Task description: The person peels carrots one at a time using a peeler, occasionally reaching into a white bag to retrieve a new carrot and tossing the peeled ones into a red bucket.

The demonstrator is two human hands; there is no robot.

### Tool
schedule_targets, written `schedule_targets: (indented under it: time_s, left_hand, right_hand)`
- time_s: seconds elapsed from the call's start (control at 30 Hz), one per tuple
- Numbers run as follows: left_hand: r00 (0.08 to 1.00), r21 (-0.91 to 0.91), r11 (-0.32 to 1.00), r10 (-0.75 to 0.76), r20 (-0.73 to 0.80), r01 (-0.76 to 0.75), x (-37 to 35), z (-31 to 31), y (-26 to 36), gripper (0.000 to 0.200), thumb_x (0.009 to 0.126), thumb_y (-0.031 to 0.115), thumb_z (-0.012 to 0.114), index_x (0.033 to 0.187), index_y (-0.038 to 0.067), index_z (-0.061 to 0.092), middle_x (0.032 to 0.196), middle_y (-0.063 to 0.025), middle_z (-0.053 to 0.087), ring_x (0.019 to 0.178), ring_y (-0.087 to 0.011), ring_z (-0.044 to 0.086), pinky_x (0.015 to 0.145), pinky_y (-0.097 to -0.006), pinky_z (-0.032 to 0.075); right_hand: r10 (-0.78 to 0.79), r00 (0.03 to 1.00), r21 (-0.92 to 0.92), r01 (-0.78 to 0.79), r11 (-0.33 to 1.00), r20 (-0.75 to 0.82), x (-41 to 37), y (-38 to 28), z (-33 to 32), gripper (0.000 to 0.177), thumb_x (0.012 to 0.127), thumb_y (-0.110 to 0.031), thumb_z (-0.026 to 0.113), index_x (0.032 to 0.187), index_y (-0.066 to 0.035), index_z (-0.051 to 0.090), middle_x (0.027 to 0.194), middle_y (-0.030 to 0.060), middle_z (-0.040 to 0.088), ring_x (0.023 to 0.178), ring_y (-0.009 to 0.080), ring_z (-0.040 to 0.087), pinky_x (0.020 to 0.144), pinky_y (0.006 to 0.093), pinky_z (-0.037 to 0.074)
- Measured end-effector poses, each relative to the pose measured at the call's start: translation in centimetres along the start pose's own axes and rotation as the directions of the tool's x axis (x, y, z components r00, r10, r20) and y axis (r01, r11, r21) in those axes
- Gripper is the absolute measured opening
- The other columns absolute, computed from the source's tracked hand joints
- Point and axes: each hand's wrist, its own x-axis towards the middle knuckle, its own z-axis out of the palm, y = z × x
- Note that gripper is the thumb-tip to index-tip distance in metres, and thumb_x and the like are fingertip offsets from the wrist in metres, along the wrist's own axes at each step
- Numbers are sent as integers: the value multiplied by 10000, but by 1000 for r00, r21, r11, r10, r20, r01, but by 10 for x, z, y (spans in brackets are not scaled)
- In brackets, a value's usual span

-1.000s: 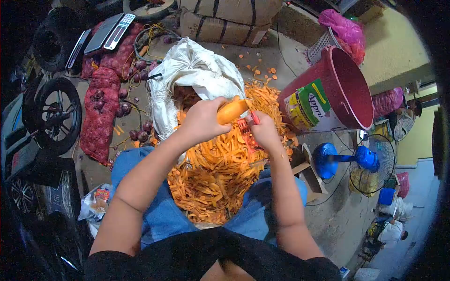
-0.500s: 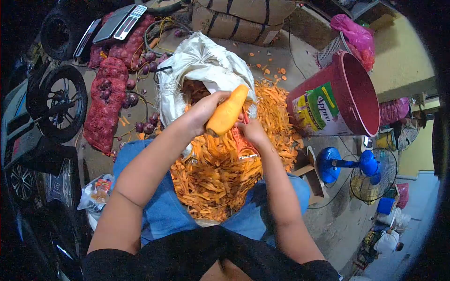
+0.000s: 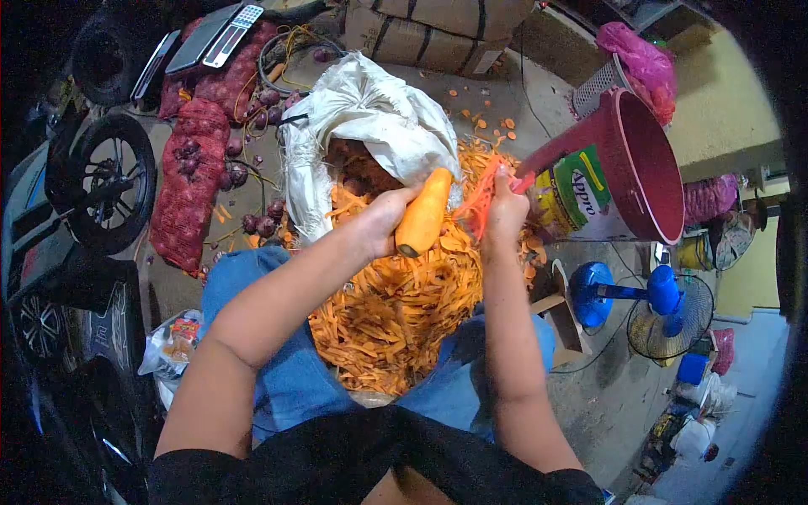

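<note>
My left hand is closed around a peeled carrot, held tilted above a heap of carrot peelings between my knees. To its right, my right hand grips a red peeler, now apart from the carrot and blurred by motion. Just beyond both hands, a white woven sack lies with its mouth open towards me. Inside its mouth it is dark, with some orange bits showing.
A large red bucket leans at the right, near a blue fan. Red net sacks of onions, loose onions and a scale are at the left. A motorcycle wheel stands further left. Cardboard boxes lie behind.
My right hand with the peeler has swung outward to the right, away from the carrot. My left hand and the carrot have shifted slightly right and down.
</note>
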Motion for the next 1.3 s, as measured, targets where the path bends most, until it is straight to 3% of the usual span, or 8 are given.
schedule_targets:
  time_s: [0.3,0.43,0.47,0.57,0.73,0.83,1.03,1.3]
  left_hand:
    - [996,-78,995,65,-64,-70,-5,27,-14,375,852,324,237,1009,61,454,882,-65,545,720,-154,551,622,-283,462]
    - [999,127,991,40,-37,-35,-9,30,-16,375,855,317,242,1008,48,454,884,-62,546,735,-146,546,645,-280,452]
    - [999,278,960,-31,-25,37,-13,29,-15,367,854,311,257,1012,43,452,891,-59,545,736,-142,545,654,-279,448]
    - [983,612,790,-143,112,45,-37,37,-17,349,841,299,327,1031,30,445,929,-74,539,756,-137,540,668,-271,440]
    - [993,186,978,-106,47,95,-24,18,-10,329,838,320,313,981,49,432,767,-66,529,635,-142,528,542,-283,456]
    - [998,81,995,-55,-6,55,-14,11,-5,327,837,331,302,964,55,422,753,-68,522,633,-156,530,527,-300,464]
    - [990,-3,996,85,-109,-86,-11,17,-10,346,850,301,274,990,49,464,869,-67,553,727,-150,550,650,-281,453]
    - [994,377,926,-64,91,26,-31,29,-18,327,831,329,330,948,57,469,737,-43,527,588,-128,519,539,-256,459]
  right_hand:
    - [-348,912,-83,372,925,217,-49,-12,22,167,765,-170,516,751,-5,498,651,21,496,598,93,442,545,240,371]
    - [-387,903,-431,430,794,188,-26,-6,9,120,764,-135,510,753,-18,484,663,18,494,608,88,452,548,231,382]
    - [-469,881,-266,467,843,59,-20,-14,10,118,757,-119,510,739,-4,494,639,26,503,584,108,466,533,250,388]
    - [-464,835,-534,258,805,-296,42,-14,-35,152,754,-125,511,749,27,506,614,55,522,514,147,478,503,266,383]
    - [-158,941,-170,110,979,-299,32,-27,-33,205,776,-198,500,781,7,501,681,32,511,559,111,482,479,264,390]
    - [-216,971,9,218,976,-102,-8,-29,4,209,776,-210,504,727,-7,507,615,5,479,514,72,420,452,229,341]
    - [-450,858,-288,509,811,249,-47,-1,24,171,775,-158,489,741,9,492,608,41,478,550,110,423,515,250,364]
    - [-475,844,-479,319,818,-248,49,-5,-38,154,764,-144,496,757,10,505,675,25,520,567,98,465,531,247,375]
